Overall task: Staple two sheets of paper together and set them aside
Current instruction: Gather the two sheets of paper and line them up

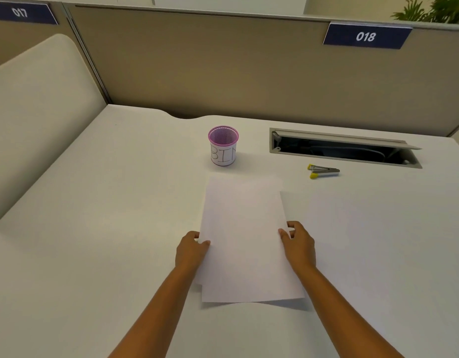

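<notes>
Head view: one wide look down on a pale desk (99, 202) inside a beige cubicle
Sheets of paper (245, 239): two white sheets stacked in the middle of the desk, not squared up; the lower sheet's corner and bottom edge peek out beneath the top one at the near end
Left hand (191, 250): grips the stack's left edge, thumb on top of the paper, fingers curled at or under the edge
Right hand (299, 244): grips the stack's right edge, thumb on top, fingers curled beside and under the edge
Lift: I cannot tell whether the sheets lie flat on the desk or are raised a little off it
Third sheet (352, 228): another faint white sheet seems to lie flat on the desk just to the right of the stack, its left part under the right hand; its edges are hard to make out
Stapler (324, 171): small, metal with yellow ends, lying on the desk beyond and to the right of the sheets, well apart from both hands, just in front of the cable slot
Cable slot (344, 148): long rectangular opening in the desk with its flap raised, dark inside
Mesh cup (223, 146): purple, upright, with a white label reading BIN, standing just beyond the far edge of the sheets
Partition (223, 68): beige wall behind the desk with a blue tag 018 (366, 36) at right and a blue tag 017 (21, 12) at far left
Plant (435, 9): green leaves above the partition at top right
</notes>
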Demonstrator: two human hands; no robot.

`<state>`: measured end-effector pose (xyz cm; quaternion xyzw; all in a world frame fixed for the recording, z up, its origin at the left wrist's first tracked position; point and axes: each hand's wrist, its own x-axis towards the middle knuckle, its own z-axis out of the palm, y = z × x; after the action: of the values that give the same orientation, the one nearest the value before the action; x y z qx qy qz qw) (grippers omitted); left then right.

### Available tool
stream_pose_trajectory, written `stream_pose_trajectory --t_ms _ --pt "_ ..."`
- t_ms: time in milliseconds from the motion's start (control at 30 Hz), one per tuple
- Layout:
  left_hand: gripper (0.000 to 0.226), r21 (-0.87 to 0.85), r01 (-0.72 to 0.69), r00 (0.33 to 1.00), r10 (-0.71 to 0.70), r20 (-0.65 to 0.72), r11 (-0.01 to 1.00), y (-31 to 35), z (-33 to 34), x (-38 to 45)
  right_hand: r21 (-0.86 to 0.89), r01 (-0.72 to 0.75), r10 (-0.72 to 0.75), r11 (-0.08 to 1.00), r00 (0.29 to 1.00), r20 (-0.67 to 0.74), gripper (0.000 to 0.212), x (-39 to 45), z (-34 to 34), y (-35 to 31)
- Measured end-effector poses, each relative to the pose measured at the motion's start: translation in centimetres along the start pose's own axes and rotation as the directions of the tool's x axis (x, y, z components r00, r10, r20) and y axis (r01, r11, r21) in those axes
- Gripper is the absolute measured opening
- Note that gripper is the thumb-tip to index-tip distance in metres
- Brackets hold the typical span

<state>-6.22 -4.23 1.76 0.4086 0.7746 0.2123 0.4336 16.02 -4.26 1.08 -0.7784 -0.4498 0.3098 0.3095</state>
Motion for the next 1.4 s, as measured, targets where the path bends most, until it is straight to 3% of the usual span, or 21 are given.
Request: stream_pose_trajectory --t_ms 200,367,500,567,833,1167,1400 --pt "0.018 -0.051 -0.046 0.999 0.046 0.002 0.998 -0.4 0.6 0.1 0.056 -0.027 0.025 0.998 0.999 0.031 0.035 -0.4 0.7 0.1" --pt "0.007 -0.213 -0.187 0.982 0.176 -0.068 0.959 -0.9 0.3 -0.9 0.057 -0.004 0.011 0.998 0.992 -0.124 0.042 -0.3 -0.2 0.1" --pt "0.016 -0.325 -0.292 0.956 0.277 -0.093 0.899 0.1 -0.2 -1.8 0.259 -0.087 0.07 0.962 0.995 0.075 0.051 0.9 -1.3 -1.4" --pt "0.016 -0.349 -0.356 0.934 0.337 -0.117 0.867 0.9 -0.4 -2.0 0.3 -0.053 0.022 0.952 0.994 0.106 0.05 1.1 -2.1 -2.5" --pt "0.009 -0.258 -0.588 0.8 0.502 -0.329 0.767 4.4 -0.4 -3.0 0.422 0.226 -0.195 0.878 0.974 -0.116 0.031 0.2 -5.3 -6.5" --pt "0.024 -0.244 -0.63 0.764 0.53 -0.368 0.738 4.9 0.0 -3.8 0.423 0.266 -0.264 0.866 0.962 -0.064 0.033 -1.4 -5.1 -5.3" --pt "0.018 -0.247 -0.606 0.783 0.514 -0.35 0.756 3.8 0.6 -3.7 0.343 0.281 -0.27 0.896 0.959 -0.082 0.017 -1.7 -4.3 -3.7"
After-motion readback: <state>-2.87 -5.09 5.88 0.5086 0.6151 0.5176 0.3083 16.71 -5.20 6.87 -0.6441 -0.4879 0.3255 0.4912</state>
